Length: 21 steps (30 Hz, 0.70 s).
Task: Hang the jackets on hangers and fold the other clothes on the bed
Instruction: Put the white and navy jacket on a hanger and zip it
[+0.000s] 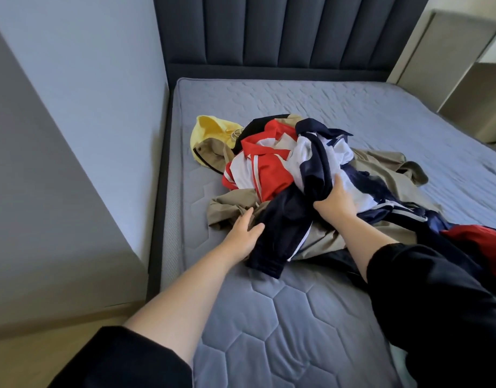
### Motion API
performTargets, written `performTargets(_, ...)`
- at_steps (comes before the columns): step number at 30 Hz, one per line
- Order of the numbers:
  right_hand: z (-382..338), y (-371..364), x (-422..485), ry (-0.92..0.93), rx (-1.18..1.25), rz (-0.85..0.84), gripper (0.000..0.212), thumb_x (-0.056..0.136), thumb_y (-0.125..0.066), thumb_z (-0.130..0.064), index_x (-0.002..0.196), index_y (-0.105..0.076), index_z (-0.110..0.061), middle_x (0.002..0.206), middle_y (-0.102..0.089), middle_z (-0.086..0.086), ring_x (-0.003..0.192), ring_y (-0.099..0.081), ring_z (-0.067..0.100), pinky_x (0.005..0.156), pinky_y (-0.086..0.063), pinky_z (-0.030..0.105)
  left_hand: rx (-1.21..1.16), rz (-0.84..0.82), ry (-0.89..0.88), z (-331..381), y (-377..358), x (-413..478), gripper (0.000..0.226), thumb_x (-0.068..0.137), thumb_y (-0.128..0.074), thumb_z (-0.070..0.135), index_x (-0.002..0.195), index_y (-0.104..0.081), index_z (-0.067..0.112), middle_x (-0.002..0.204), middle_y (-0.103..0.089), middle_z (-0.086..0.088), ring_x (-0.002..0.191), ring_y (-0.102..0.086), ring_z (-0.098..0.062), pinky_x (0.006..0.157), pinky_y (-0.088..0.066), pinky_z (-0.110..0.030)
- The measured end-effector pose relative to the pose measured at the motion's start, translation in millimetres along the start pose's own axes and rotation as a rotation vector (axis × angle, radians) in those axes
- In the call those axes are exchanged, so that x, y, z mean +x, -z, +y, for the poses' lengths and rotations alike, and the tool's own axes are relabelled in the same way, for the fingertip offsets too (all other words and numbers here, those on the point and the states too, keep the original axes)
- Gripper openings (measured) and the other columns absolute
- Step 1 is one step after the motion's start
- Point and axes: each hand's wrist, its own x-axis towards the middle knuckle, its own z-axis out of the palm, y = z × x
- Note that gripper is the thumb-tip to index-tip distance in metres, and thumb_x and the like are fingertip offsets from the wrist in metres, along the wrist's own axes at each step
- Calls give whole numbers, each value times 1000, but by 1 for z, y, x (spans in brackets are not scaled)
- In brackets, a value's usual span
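Observation:
A heap of clothes lies on the grey quilted mattress [269, 317]. On top is a navy and white jacket [314, 163], beside a red and white jacket [266, 172]. A beige garment [381, 166] spreads underneath, and a yellow garment [210, 130] sticks out at the far left with metal hanger hooks [234, 133] next to it. My right hand [335, 200] grips a fold of the navy jacket. My left hand [244, 233] rests on the pile's near edge, fingers on the navy sleeve [280, 239] and beige cloth.
A dark padded headboard [283, 32] stands behind the mattress. The grey wall [87, 107] runs close along the bed's left side, with wooden floor [31, 354] below. A beige cabinet [465, 65] is at the far right. More red cloth [484, 245] lies at the right edge.

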Motion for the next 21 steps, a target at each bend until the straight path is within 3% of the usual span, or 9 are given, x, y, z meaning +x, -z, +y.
performTargets(2, 1, 0, -7, 61, 73, -74, 37, 75, -61, -15, 111, -50, -12, 85, -58, 2, 93, -61, 32, 73, -44, 33, -44, -13, 19, 2, 1, -5, 61, 100, -44, 32, 153, -15, 24, 159, -16, 1, 145, -17, -14, 114, -16, -27)
performTargets(4, 0, 2, -21, 152, 120, -101, 6, 77, -58, -13, 81, -53, -15, 71, -57, -1, 77, -58, 25, 60, -39, 29, -103, -4, 46, 3, 4, -10, 60, 100, -43, 34, 153, -15, 26, 158, -19, 1, 144, -21, -16, 117, -19, -31)
performTargets(8, -9, 23, -67, 351, 136, -257, 25, 73, -57, -7, 58, -38, -14, 52, -42, -7, 53, -39, 8, 50, -29, 25, -350, 59, 162, 10, 8, -18, 50, 102, -38, 38, 149, -26, 30, 149, -38, 2, 135, -38, -19, 113, -32, -40)
performTargets(10, -10, 41, -94, 435, 22, -507, 22, 66, -57, -9, 55, -40, -17, 47, -40, -12, 46, -36, 2, 47, -30, 20, -558, 46, 262, 15, 6, -24, 35, 101, -36, 42, 131, -49, 29, 117, -62, 9, 109, -58, -12, 94, -50, -33)
performTargets(12, -9, 56, -116, 446, -141, -810, 9, 59, -58, -17, 56, -49, -17, 47, -44, -13, 44, -41, 1, 45, -32, 16, -645, 44, 314, 18, 2, -29, 29, 101, -35, 46, 99, -57, 27, 82, -66, 13, 80, -62, -6, 69, -53, -26)
performTargets(14, -2, 63, -126, 470, -238, -905, 6, 62, -64, -21, 65, -61, -24, 59, -53, -13, 57, -51, 4, 53, -38, 16, -666, 54, 304, 19, -4, -34, 30, 100, -36, 47, 94, -57, 28, 77, -65, 14, 75, -61, -5, 66, -49, -26)
performTargets(16, 11, 57, -125, 536, -227, -621, 26, 73, -72, -21, 98, -68, -26, 92, -60, -5, 88, -56, 11, 78, -42, 19, -675, 35, 316, 22, -9, -42, 34, 99, -38, 49, 111, -61, 26, 88, -67, 12, 80, -62, -8, 66, -48, -25)
performTargets(18, 22, 49, -119, 448, -92, -243, 61, 76, -76, -24, 131, -52, -15, 126, -49, 8, 119, -45, 21, 101, -33, 25, -609, 7, 336, 22, -14, -51, 41, 97, -41, 50, 128, -53, 25, 96, -64, 12, 80, -62, -9, 62, -47, -24)
performTargets(21, 39, 44, -109, 219, -141, 80, 83, 77, -74, -36, 146, -30, -18, 150, -28, 11, 138, -25, 30, 113, -21, 41, -458, -32, 302, 18, -26, -58, 56, 94, -46, 49, 145, -31, 32, 130, -53, 7, 113, -53, -17, 88, -46, -36)
